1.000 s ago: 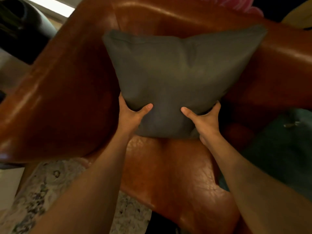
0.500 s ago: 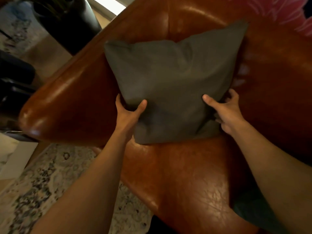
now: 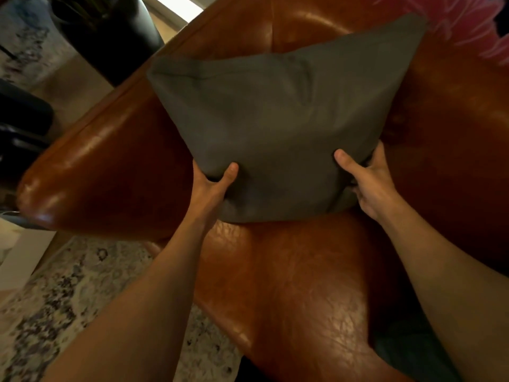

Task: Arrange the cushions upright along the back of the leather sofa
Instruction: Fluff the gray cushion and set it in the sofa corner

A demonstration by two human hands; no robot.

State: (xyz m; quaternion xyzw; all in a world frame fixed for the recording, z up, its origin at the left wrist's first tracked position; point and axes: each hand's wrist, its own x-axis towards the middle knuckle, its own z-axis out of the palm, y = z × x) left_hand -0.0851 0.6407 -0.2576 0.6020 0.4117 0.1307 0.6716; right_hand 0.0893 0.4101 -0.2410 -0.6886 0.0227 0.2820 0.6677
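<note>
A dark grey cushion [image 3: 278, 119] stands upright in the corner of the brown leather sofa [image 3: 289, 285], leaning against the backrest beside the left armrest [image 3: 102, 172]. My left hand [image 3: 212, 186] grips its lower left corner, thumb on the front. My right hand [image 3: 369, 180] holds the lower right corner, thumb pressed into the fabric and fingers behind. A pink patterned cushion [image 3: 473, 26] shows at the top right, mostly cut off by the frame edge.
A dark round object [image 3: 107, 37] stands on the floor behind the armrest. A pale patterned rug [image 3: 63, 312] lies at the lower left. Something dark teal [image 3: 405, 351] lies on the seat at the lower right, partly behind my right arm.
The cushion has been pushed back and to the left into the sofa corner. My right hand slid along the lower edge to the right corner. The view swung right.
</note>
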